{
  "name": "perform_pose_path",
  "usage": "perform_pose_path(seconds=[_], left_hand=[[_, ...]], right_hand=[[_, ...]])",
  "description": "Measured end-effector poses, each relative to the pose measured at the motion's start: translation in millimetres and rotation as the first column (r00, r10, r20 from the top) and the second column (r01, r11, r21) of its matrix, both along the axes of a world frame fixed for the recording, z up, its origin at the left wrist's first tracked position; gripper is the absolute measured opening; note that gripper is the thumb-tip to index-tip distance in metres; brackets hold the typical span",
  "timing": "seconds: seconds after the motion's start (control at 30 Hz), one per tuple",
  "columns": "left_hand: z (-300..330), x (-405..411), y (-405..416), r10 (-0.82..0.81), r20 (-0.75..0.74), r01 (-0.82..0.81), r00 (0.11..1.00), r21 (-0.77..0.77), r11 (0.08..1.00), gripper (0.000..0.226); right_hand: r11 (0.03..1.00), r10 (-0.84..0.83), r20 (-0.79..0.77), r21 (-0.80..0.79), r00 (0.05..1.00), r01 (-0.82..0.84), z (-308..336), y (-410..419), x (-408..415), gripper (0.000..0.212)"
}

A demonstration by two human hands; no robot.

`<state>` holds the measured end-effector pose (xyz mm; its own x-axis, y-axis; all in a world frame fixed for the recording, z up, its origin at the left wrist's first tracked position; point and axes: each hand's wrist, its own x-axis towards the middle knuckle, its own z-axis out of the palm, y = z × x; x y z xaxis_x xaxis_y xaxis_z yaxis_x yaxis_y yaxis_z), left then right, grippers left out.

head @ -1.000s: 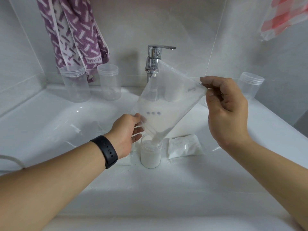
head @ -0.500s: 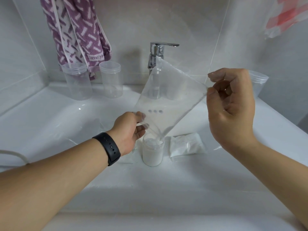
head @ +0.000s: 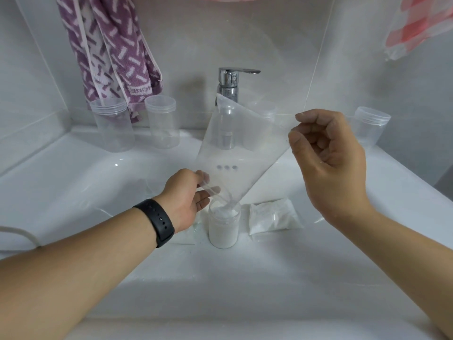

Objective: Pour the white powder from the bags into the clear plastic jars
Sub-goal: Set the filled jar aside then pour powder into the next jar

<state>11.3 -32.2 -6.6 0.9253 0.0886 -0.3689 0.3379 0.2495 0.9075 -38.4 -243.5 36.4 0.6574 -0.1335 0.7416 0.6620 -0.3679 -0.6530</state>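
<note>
A clear plastic bag (head: 235, 148), nearly emptied of powder, is tilted with its lower corner in the mouth of a clear jar (head: 221, 229). The jar stands on the sink's front ledge, filled almost to the top with white powder. My left hand (head: 186, 195), with a black band on its wrist, pinches the bag's lower left edge just above the jar. My right hand (head: 333, 163) has its fingers curled, with thumb and forefinger at the bag's raised right corner.
A sealed powder bag (head: 272, 217) lies right of the jar; another (head: 186, 235) lies partly under my left wrist. Empty jars stand at back left (head: 112, 126), (head: 161, 123) and back right (head: 370, 126). A faucet (head: 229, 82) rises behind the bag, beside a purple towel (head: 112, 57).
The powder left in the bag has run down into the jar, which is fuller. My right hand's fingers have curled in at the bag's corner. My left hand stays put.
</note>
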Motion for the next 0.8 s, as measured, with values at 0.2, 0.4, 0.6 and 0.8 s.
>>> perform_pose_path(seconds=[0.2, 0.4, 0.6, 0.8], left_hand=[[-0.6, 0.0, 0.4, 0.011, -0.029, -0.011, 1.000, -0.016, 1.000, 0.026], [1.1, -1.3, -1.8, -0.001, -0.031, 0.001, 1.000, -0.012, 1.000, 0.027], [1.3, -1.1, 0.4, 0.003, -0.019, -0.003, 1.000, -0.008, 1.000, 0.027], [0.3, -1.8, 0.4, -0.010, -0.002, 0.010, 1.000, -0.014, 1.000, 0.024]], right_hand=[[0.999, 0.029, 0.060, -0.041, 0.998, -0.026, 0.5, 0.5, -3.6, 0.028], [0.997, 0.051, 0.077, -0.062, 0.996, -0.046, 2.3, 2.1, -4.3, 0.039], [0.995, 0.059, 0.100, -0.090, 0.993, -0.050, 3.8, 4.2, -10.1, 0.053], [0.998, 0.031, 0.093, -0.050, 0.995, -0.027, 6.1, 2.5, -9.0, 0.049]])
